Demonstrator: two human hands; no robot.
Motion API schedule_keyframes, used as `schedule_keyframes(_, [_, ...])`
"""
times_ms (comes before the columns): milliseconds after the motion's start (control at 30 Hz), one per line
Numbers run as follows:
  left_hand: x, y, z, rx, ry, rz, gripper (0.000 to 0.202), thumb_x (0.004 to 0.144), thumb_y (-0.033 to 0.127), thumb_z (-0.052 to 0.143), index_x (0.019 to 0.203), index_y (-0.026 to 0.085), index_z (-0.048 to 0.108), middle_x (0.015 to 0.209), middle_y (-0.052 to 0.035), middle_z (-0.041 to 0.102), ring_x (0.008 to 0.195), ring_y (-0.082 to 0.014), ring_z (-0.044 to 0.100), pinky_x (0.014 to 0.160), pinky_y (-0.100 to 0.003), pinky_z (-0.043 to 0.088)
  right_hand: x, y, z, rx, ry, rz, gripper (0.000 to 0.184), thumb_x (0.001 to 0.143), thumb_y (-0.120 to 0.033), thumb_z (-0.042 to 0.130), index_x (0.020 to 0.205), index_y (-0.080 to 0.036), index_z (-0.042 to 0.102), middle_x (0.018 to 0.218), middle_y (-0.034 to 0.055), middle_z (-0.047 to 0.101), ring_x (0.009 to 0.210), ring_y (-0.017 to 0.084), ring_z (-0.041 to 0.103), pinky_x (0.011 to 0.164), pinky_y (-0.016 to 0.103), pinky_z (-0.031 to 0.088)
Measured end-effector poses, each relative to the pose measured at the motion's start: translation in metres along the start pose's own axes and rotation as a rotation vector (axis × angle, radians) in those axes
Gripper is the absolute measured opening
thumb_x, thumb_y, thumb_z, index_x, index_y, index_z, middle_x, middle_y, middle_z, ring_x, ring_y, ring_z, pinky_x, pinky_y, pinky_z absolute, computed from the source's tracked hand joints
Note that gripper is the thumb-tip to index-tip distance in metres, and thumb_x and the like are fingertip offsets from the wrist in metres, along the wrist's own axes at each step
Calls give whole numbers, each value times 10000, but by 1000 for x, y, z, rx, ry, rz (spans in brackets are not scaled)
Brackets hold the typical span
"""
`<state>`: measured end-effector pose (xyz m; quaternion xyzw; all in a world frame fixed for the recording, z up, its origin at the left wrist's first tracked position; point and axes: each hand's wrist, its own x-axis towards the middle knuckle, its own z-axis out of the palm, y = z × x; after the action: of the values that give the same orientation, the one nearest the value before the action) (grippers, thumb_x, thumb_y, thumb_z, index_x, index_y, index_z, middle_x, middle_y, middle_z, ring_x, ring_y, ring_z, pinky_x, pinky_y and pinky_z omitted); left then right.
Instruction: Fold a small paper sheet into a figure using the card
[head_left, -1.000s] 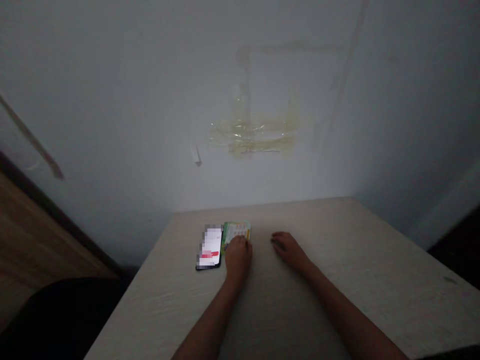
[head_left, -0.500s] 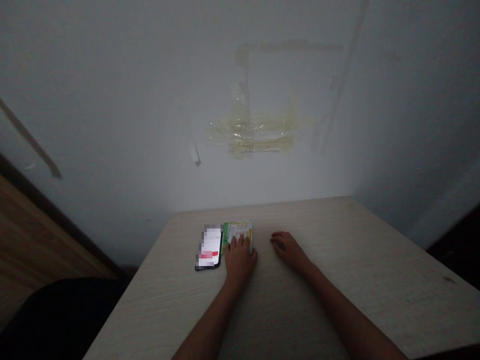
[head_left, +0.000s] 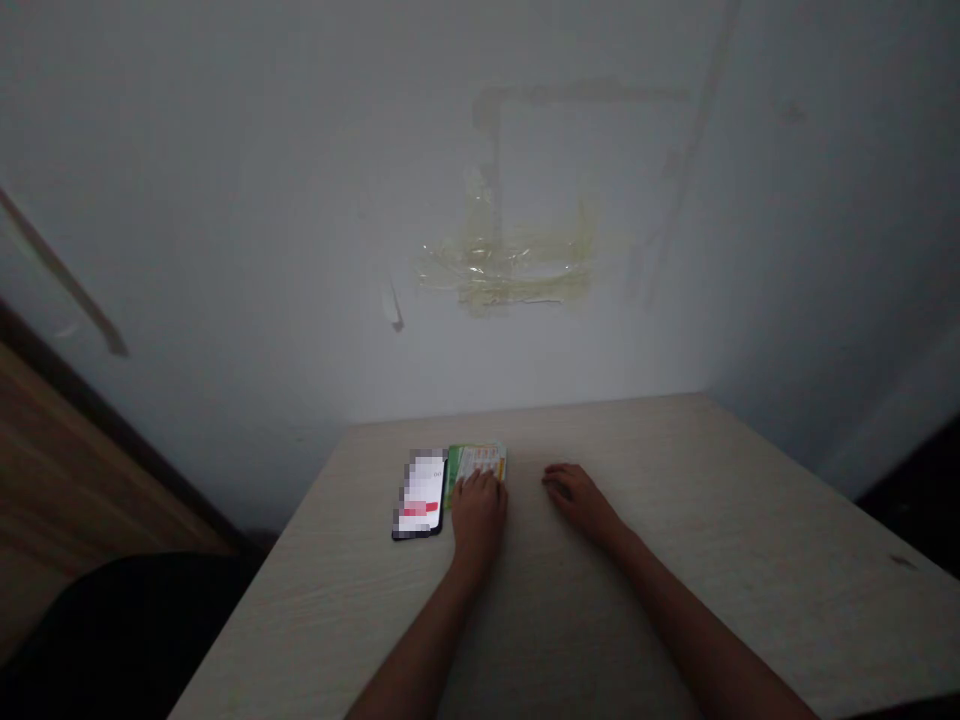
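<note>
My left hand (head_left: 477, 515) lies palm down on a light wooden table (head_left: 675, 560), its fingers resting flat on the near part of a small green and white packet (head_left: 480, 461). A black phone (head_left: 421, 495) with a lit screen lies just left of the packet, touching it. My right hand (head_left: 577, 497) rests on the table a short way to the right of the packet, fingers loosely stretched out and holding nothing.
A white wall with yellowed tape marks (head_left: 510, 265) rises right behind the table. A wooden surface (head_left: 75, 470) slopes along the left. Something dark (head_left: 112, 630) sits low at the left, beside the table's edge.
My left hand's fingers spread over the packet and then drew together a little; the packet shifted slightly. My right hand and the phone have stayed put.
</note>
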<state>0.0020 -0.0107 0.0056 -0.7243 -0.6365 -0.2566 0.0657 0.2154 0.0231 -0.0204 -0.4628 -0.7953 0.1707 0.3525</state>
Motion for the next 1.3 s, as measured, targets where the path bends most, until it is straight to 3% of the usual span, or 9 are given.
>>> schedule_keyframes(200, [-2,5,1,-160,119,125,197,939,229,505,905,232,700,1165,-43,713,1198,-247,586,1124,-575,275,-2,-2,-3,97,25,27,364,877,-215,501,1222,-234,613,1218,84,634,1163,214,554,1066,441,411])
schedule_keyframes(367, [-5,12,4,-252,53,150,158,921,262,564,906,255,722,1171,-25,711,1214,-259,569,1112,-596,282,-4,-6,-6,116,-8,-24,551,848,-146,478,1385,-267,490,1374,66,526,1297,201,447,1144,437,326])
schedule_keyframes(467, [-6,13,8,-300,-9,158,163,916,277,577,916,252,738,1172,-25,711,1200,-245,575,1100,-527,342,-5,-5,-4,28,-65,-53,531,830,-123,502,1336,-276,558,1395,76,504,1301,219,440,1133,440,334])
schedule_keyframes(600, [-5,12,9,-342,-68,172,211,931,337,552,999,258,736,1197,-28,697,1216,-220,555,1102,-445,366,-4,-5,-1,-79,-93,-69,327,859,-196,545,1140,-261,701,1336,94,559,1250,247,492,1088,446,379])
schedule_keyframes(733, [-5,9,7,-254,-100,130,284,969,355,464,1079,254,706,1253,-41,661,1265,-238,503,1151,-504,266,-3,-4,-6,-95,-49,6,224,877,-270,559,1013,-216,729,1258,111,618,1187,235,551,1060,417,414])
schedule_keyframes(867, [-6,5,9,-101,-101,95,269,949,346,491,1106,235,680,1304,-68,614,1282,-273,466,1139,-537,252,-4,0,-12,-91,-26,90,168,854,-287,594,941,-188,699,1241,128,628,1171,236,566,1052,406,418])
schedule_keyframes(1067, [-8,5,9,24,-103,41,294,944,391,476,1118,253,669,1365,-106,543,1311,-312,417,1092,-563,283,-5,0,-13,-136,-49,43,447,760,-388,726,1141,-166,655,1298,138,602,1219,274,515,1073,444,383])
schedule_keyframes(1300, [-8,3,11,52,-116,29,315,950,385,459,1165,254,649,1350,-109,553,1300,-308,423,1088,-552,279,-6,7,-19,-113,-145,-15,468,787,-274,687,1250,-237,629,1388,101,550,1284,259,466,1093,476,351])
